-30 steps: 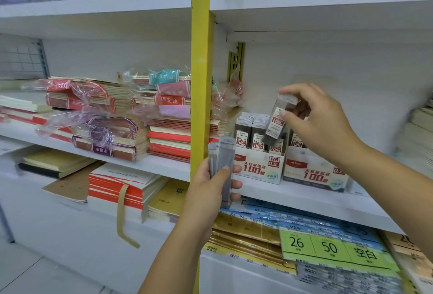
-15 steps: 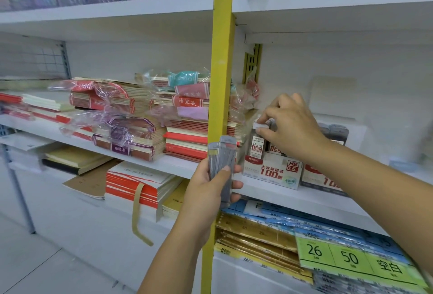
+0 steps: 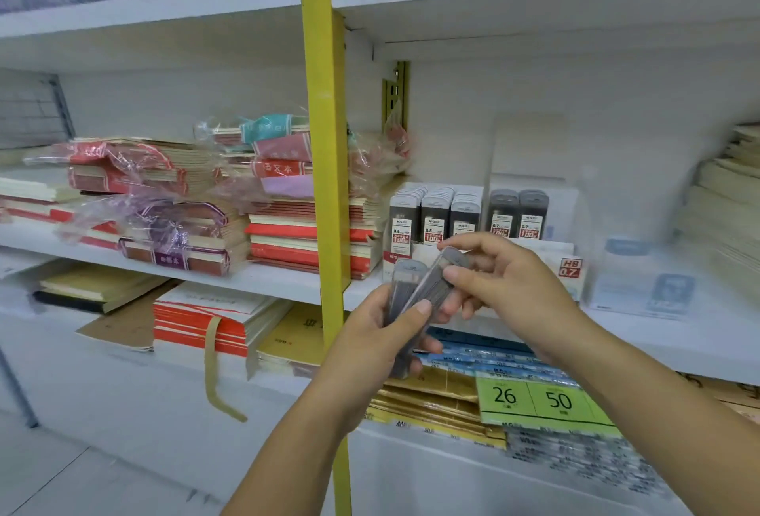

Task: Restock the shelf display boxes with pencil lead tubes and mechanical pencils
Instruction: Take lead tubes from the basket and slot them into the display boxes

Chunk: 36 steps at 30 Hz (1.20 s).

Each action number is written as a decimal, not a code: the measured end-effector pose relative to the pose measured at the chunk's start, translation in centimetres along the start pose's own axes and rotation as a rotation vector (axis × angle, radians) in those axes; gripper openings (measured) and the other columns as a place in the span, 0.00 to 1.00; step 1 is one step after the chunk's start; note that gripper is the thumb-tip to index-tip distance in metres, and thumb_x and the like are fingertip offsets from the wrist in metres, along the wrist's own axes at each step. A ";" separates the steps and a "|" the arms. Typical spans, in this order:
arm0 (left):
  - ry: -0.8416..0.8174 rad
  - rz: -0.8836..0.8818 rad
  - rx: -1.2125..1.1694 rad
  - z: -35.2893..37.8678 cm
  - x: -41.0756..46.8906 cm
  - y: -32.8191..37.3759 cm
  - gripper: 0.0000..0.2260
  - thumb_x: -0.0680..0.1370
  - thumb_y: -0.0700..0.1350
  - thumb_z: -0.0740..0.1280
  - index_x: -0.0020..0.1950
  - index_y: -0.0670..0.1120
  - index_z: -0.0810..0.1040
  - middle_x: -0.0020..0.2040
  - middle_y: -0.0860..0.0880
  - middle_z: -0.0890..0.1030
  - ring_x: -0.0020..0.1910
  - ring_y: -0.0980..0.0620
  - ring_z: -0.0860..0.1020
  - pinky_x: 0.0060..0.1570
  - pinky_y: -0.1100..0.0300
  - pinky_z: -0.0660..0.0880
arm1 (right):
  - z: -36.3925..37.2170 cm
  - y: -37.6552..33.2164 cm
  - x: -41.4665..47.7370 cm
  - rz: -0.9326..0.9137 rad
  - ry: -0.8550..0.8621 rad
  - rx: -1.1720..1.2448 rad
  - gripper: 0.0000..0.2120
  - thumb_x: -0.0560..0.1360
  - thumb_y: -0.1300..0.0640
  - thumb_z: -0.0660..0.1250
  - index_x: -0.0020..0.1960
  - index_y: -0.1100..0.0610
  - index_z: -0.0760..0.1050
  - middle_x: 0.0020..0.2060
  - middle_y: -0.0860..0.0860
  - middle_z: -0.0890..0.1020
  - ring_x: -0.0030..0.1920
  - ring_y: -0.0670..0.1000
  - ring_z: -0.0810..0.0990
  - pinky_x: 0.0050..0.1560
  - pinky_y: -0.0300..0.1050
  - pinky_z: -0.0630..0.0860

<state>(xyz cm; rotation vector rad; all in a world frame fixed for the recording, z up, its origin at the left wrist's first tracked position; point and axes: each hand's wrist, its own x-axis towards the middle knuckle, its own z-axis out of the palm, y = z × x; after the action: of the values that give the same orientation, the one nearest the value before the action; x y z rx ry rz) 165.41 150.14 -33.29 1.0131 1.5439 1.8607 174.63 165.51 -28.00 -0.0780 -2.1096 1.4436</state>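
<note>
Right hand: back from display box at 12 o'clock, fingers pinching next lead tube; left hand fingers clamp spare tubes.

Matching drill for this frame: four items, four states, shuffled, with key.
Column 1
1. left hand
2. right hand
3. white 0.5 cardboard display box
4. white HB 0.7 cardboard display box

Column 2
A. holds two dark-capped lead tubes
B. grips bundle of clear grey lead tubes
C. pinches one tilted clear lead tube
D. holds three rows of white-capped lead tubes

Pairs: 1-B, 2-C, 3-D, 4-A
</note>
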 end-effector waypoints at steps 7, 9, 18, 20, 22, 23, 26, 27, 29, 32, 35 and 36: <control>0.000 -0.075 -0.045 1.3 -0.1 -0.8 0.23 0.69 0.56 0.77 0.63 0.56 0.77 0.54 0.47 0.86 0.42 0.54 0.82 0.38 0.59 0.76 | -2.8 3.1 -3.4 0.117 0.071 0.143 0.04 0.76 0.57 0.67 0.46 0.50 0.79 0.48 0.53 0.85 0.49 0.53 0.83 0.52 0.48 0.78; 0.030 -0.099 -0.042 1.5 0.0 -1.2 0.19 0.72 0.50 0.78 0.62 0.57 0.78 0.55 0.47 0.85 0.42 0.54 0.82 0.38 0.58 0.76 | -3.1 3.0 -3.9 0.127 0.065 0.086 0.12 0.77 0.65 0.66 0.46 0.48 0.80 0.52 0.47 0.84 0.55 0.46 0.81 0.53 0.45 0.80; 0.046 -0.077 -0.025 2.7 0.4 -1.1 0.12 0.78 0.47 0.73 0.56 0.63 0.81 0.46 0.46 0.85 0.38 0.55 0.80 0.34 0.60 0.76 | -3.9 2.8 -4.9 0.108 0.124 0.050 0.21 0.72 0.72 0.70 0.56 0.50 0.75 0.51 0.43 0.84 0.55 0.41 0.81 0.54 0.40 0.79; 0.060 -0.072 0.001 2.8 0.6 -1.0 0.09 0.79 0.50 0.70 0.54 0.65 0.80 0.43 0.46 0.85 0.37 0.53 0.79 0.35 0.58 0.75 | -4.1 3.0 -4.9 0.148 0.173 0.160 0.22 0.71 0.70 0.71 0.58 0.51 0.74 0.51 0.46 0.85 0.55 0.46 0.82 0.55 0.44 0.78; 0.062 -0.059 0.005 3.0 0.9 -1.0 0.09 0.80 0.50 0.70 0.55 0.64 0.80 0.41 0.46 0.84 0.36 0.53 0.78 0.35 0.58 0.75 | -4.2 2.9 -4.8 0.194 0.209 0.258 0.18 0.71 0.68 0.71 0.58 0.55 0.75 0.49 0.50 0.86 0.53 0.50 0.84 0.53 0.47 0.78; 0.059 -0.054 0.005 3.1 1.0 -1.0 0.08 0.80 0.50 0.70 0.56 0.63 0.80 0.40 0.46 0.84 0.35 0.53 0.78 0.34 0.58 0.75 | -4.4 2.6 -4.8 0.186 0.229 0.258 0.16 0.72 0.67 0.70 0.58 0.56 0.75 0.48 0.51 0.86 0.50 0.51 0.84 0.49 0.46 0.79; 0.070 -0.044 -0.006 3.8 1.8 -0.7 0.05 0.81 0.52 0.68 0.55 0.59 0.80 0.41 0.46 0.85 0.34 0.52 0.78 0.34 0.59 0.75 | -6.3 0.1 -3.7 -0.026 0.393 0.069 0.11 0.74 0.64 0.69 0.52 0.52 0.75 0.45 0.48 0.86 0.44 0.49 0.85 0.39 0.39 0.80; 0.076 -0.036 -0.012 4.1 2.1 -0.6 0.04 0.82 0.51 0.66 0.54 0.58 0.80 0.42 0.46 0.85 0.34 0.52 0.78 0.34 0.60 0.75 | -7.4 -1.2 -2.9 -0.117 0.452 -0.014 0.11 0.74 0.63 0.69 0.50 0.49 0.74 0.45 0.47 0.86 0.43 0.49 0.85 0.38 0.38 0.80; 0.090 -0.004 -0.024 4.6 2.7 -0.5 0.06 0.84 0.46 0.61 0.57 0.55 0.77 0.45 0.48 0.86 0.34 0.52 0.79 0.35 0.60 0.77 | -9.7 -3.4 -0.8 -0.263 0.506 -0.197 0.13 0.74 0.61 0.71 0.48 0.43 0.73 0.45 0.47 0.85 0.45 0.48 0.84 0.42 0.40 0.81; 0.088 0.057 -0.040 5.2 3.5 -0.2 0.07 0.86 0.43 0.57 0.61 0.49 0.72 0.48 0.51 0.87 0.35 0.55 0.81 0.35 0.63 0.79 | -12.3 -4.8 2.5 -0.332 0.472 -0.557 0.15 0.73 0.62 0.70 0.44 0.42 0.72 0.41 0.43 0.82 0.46 0.50 0.82 0.50 0.46 0.78; 0.093 0.098 -0.069 5.7 4.3 0.0 0.06 0.85 0.41 0.58 0.59 0.48 0.74 0.48 0.50 0.86 0.40 0.53 0.84 0.38 0.62 0.81 | -14.0 -4.6 4.8 -0.303 0.387 -0.822 0.15 0.74 0.63 0.68 0.46 0.43 0.70 0.41 0.39 0.79 0.44 0.49 0.80 0.51 0.49 0.77; 0.096 0.108 -0.076 5.8 4.5 -0.1 0.07 0.85 0.41 0.59 0.58 0.48 0.75 0.48 0.50 0.86 0.42 0.52 0.85 0.39 0.61 0.82 | -14.5 -4.4 5.3 -0.289 0.366 -0.883 0.15 0.74 0.63 0.68 0.47 0.43 0.70 0.40 0.39 0.78 0.43 0.48 0.79 0.48 0.47 0.75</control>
<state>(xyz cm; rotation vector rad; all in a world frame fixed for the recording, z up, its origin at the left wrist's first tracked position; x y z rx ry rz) 167.41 157.12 -31.94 1.0035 1.4868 2.0530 178.42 177.73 -18.26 -0.3288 -2.1620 0.2344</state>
